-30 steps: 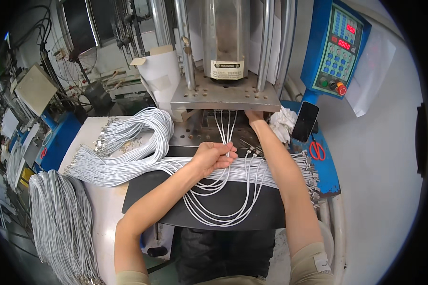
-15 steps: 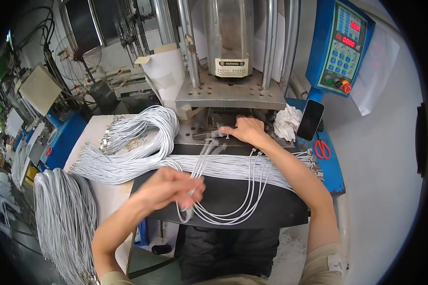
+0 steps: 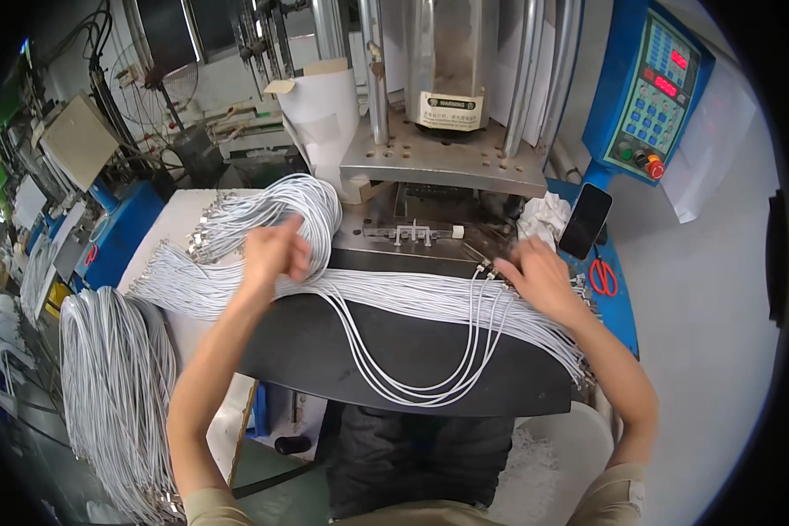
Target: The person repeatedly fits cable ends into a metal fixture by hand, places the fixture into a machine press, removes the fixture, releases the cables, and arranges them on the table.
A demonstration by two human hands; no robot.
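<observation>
My left hand is raised over a looped bundle of white cables, thumb and fingers apart, with nothing visible in it. Beside the metal plugs on several cable ends, my right hand hovers low with its thumb stretched away from the fingers. Its fingertips are slightly blurred. On the press's steel plate lies a narrow metal bar with pale moulded pieces standing out from it. A few separate cables curve down across the black board and back up to the plugs.
The press's upper plate hangs over the work spot. To the right are a crumpled white cloth, a phone, red-handled scissors and a blue control panel. Another cable bundle drapes off the left side.
My left hand has moved up and left, away from the front cables. My right hand has drawn back rightward from the steel plate, uncovering the bar. The view has shifted slightly.
</observation>
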